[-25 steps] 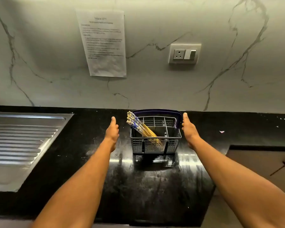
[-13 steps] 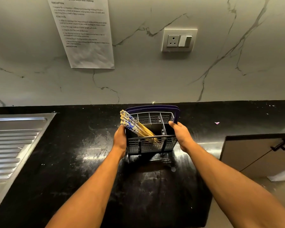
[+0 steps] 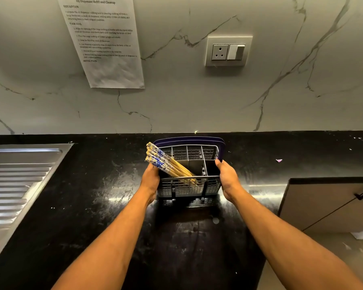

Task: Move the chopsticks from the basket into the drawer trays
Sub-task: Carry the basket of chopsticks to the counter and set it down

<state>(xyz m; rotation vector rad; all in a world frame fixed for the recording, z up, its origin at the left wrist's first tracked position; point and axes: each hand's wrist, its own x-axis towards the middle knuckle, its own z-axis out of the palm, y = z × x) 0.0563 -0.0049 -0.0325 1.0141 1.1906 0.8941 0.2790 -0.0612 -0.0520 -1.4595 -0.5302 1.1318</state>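
Basket (image 3: 188, 186) stands on the black surface (image 3: 105, 185), gripped at both sides: left hand (image 3: 150, 182) and right hand (image 3: 228, 181), fingers clamped on it. Chopsticks (image 3: 168, 164) lean inside, tilted left.

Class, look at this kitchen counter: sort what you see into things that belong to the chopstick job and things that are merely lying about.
Belongs to the job:
- chopsticks, leaning in the basket's left part
- basket, on the counter
- left hand and right hand, holding its sides

Just lying about:
- printed sheet on the wall
- socket and switch
- sink drainboard
- pink scrap
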